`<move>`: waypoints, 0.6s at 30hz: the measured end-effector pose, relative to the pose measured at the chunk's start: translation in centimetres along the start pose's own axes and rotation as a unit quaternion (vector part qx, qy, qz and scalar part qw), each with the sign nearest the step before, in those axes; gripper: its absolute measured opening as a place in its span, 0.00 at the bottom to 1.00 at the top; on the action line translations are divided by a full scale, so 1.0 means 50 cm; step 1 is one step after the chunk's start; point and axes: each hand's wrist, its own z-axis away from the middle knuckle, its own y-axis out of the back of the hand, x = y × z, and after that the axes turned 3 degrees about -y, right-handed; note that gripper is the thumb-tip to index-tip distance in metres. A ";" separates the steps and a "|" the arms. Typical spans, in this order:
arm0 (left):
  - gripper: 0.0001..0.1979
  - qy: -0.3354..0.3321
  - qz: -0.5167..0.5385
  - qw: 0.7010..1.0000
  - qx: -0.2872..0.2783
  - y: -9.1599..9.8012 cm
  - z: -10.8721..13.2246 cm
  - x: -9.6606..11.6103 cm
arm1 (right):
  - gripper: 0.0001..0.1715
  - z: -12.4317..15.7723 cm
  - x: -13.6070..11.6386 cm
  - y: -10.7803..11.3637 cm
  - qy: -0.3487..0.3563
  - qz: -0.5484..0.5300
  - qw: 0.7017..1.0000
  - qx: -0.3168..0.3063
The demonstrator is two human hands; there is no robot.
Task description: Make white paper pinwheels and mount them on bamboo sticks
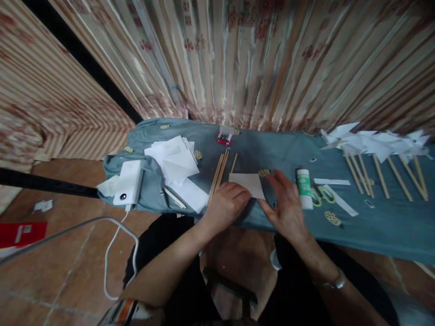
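Teal cloth (278, 151) beneath: your left hand (228, 200) curls on the white sheet (245, 181), pinching or pressing, I can't tell; your right hand (287, 203) spreads loose just beside it. Far right of your grip, pinwheels (375, 141) look assembled; left, sticks (215, 178) and paper pile (178, 158) lie unused.

Here's your cloth-covered table (278, 151), crowded!
Paper sheet (245, 181) at your left hand (228, 202), sticks (221, 171) beside; right of your right hand (286, 204), tube (305, 188), scissors (327, 194), then pinwheels (376, 144).
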 end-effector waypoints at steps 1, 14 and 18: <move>0.08 0.004 -0.002 1.000 -0.021 -0.011 0.002 0.011 | 0.27 0.006 0.000 0.005 0.012 0.005 1.000 -0.011; 0.13 0.212 -0.048 0.976 0.015 0.039 0.039 -0.119 | 0.12 0.058 0.041 0.019 0.044 0.001 0.995 -0.091; 0.18 0.305 -0.128 0.943 -0.016 0.080 0.075 -0.183 | 0.13 0.058 0.037 0.012 0.044 0.001 0.994 -0.101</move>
